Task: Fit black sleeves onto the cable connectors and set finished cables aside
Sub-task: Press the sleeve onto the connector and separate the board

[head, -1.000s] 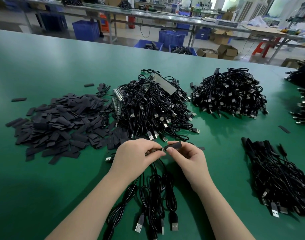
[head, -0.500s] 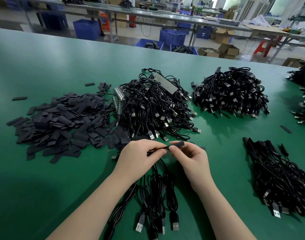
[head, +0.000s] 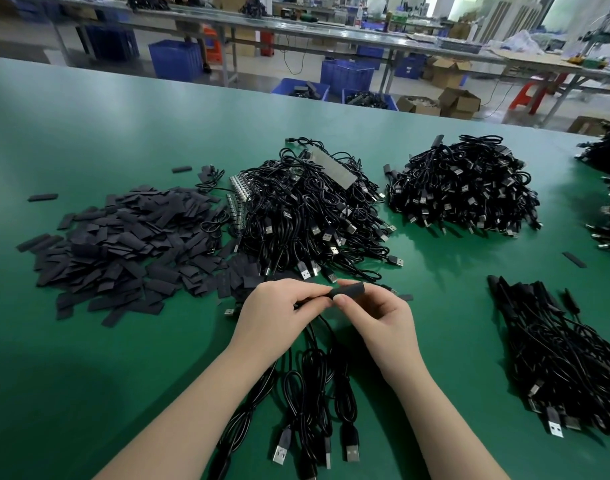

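Where both hands [head: 331, 306] pinch the sleeve [head: 348, 291], the connector is hidden.

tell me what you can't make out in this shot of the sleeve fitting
Head view only:
- The connector inside the black sleeve: hidden by the sleeve and the fingertips of the left hand and right hand.
- How far the sleeve is seated: cannot tell.
- The cable piles at the right edge: cut off by the frame.
- Contents of the blue crates behind the table: too blurred.
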Tool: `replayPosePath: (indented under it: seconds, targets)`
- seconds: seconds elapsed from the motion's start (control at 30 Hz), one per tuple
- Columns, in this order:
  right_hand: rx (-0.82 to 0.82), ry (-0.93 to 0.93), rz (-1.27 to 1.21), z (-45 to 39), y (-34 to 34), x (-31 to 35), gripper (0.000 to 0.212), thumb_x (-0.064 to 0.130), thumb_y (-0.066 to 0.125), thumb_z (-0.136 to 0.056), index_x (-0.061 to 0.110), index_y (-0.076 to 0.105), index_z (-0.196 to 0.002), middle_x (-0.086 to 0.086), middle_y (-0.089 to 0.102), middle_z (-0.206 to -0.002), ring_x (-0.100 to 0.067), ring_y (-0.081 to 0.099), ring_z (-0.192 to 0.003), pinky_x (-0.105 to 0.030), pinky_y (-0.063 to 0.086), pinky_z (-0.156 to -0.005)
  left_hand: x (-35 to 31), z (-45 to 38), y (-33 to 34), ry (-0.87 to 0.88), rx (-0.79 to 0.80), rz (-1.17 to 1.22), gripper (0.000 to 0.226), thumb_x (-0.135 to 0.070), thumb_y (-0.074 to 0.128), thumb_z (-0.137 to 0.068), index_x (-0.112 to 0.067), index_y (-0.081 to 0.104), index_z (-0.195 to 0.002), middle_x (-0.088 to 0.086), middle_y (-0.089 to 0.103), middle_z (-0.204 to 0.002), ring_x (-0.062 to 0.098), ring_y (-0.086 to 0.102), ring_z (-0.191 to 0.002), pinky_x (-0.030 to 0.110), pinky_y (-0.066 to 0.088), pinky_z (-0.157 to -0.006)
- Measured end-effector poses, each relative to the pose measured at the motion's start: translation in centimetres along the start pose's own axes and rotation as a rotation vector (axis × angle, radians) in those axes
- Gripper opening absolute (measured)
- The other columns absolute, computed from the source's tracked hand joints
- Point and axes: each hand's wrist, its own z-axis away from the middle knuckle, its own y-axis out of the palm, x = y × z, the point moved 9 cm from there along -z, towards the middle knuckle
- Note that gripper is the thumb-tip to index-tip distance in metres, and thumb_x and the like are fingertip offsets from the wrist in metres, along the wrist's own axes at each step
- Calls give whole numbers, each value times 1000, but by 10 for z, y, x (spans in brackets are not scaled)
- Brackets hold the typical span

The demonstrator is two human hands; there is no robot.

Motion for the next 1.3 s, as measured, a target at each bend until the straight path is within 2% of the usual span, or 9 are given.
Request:
replayPosePath:
  seconds: [0.13,0.27,0.37,0.57,0.77,0.87,1.07,1.2,1.3]
  targets:
    - [-143,-90,66,5,-6,6,54,16,75,-87,55,57,-120,19,71,-88,2,55,-63,-10,45,-63,0,0,-6,-27,-78,-36,16,-30,76,-81,-36,77,-97,-21,70,-81,-3,64,-81,26,54,-71]
    - [-78,-142,161,6,4,8,54,12,71,-90,52,55,-122,25,70,-88,6,58,-68,-6,45,-67,4,0,-12,-51,-123,-35,16,-27,77,-81,-29,78,-97,-16,72,-83,0,64,-83,25,53,-72]
    - [-38,-94,133,4,6,1,52,10,69,-91,49,56,-122,17,73,-89,2,59,-70,-10,47,-70,6,1,-12,-68,-122,-21,17,-28,78,-81,-27,78,-98,-16,73,-87,-3,64,-85,22,52,-75]
    - [-110,-86,92,3,-5,-1,43,11,65,-94,42,61,-124,17,69,-74,-5,57,-65,-12,45,-62,0,2,-11,-46,-144,4,18,-27,78,-81,-33,76,-97,-17,70,-77,6,65,-71,31,52,-64]
    - [-66,-86,142,4,0,-4,49,12,65,-93,52,56,-120,14,71,-77,0,51,-60,-10,43,-61,5,3,-13,-82,-142,63,27,-24,80,-79,-26,76,-105,-23,71,-86,-9,65,-82,10,49,-77]
    - [-55,-77,154,4,2,-5,49,13,66,-93,52,55,-121,14,72,-78,3,52,-60,-9,43,-62,4,2,-12,-82,-117,60,26,-24,80,-78,-25,77,-104,-18,73,-87,-8,65,-83,10,49,-78]
    - [-52,-15,101,2,2,-9,47,15,65,-93,52,55,-122,2,74,-84,-21,59,-72,-21,50,-69,2,2,-12,-74,-104,47,24,-25,79,-79,-24,77,-103,-14,74,-86,-7,65,-83,9,49,-78]
    - [-38,2,88,3,6,-9,49,15,64,-94,51,53,-125,3,75,-86,-20,58,-72,-21,51,-68,1,2,-11,-64,-105,41,24,-26,79,-80,-24,77,-103,-14,74,-86,-8,65,-83,8,48,-77]
    - [-56,34,73,4,5,-12,50,20,67,-93,42,51,-136,8,76,-89,-25,66,-75,-20,53,-72,2,2,-13,-78,-121,64,24,-24,79,-80,-24,77,-104,-17,74,-85,-8,65,-82,12,50,-78]
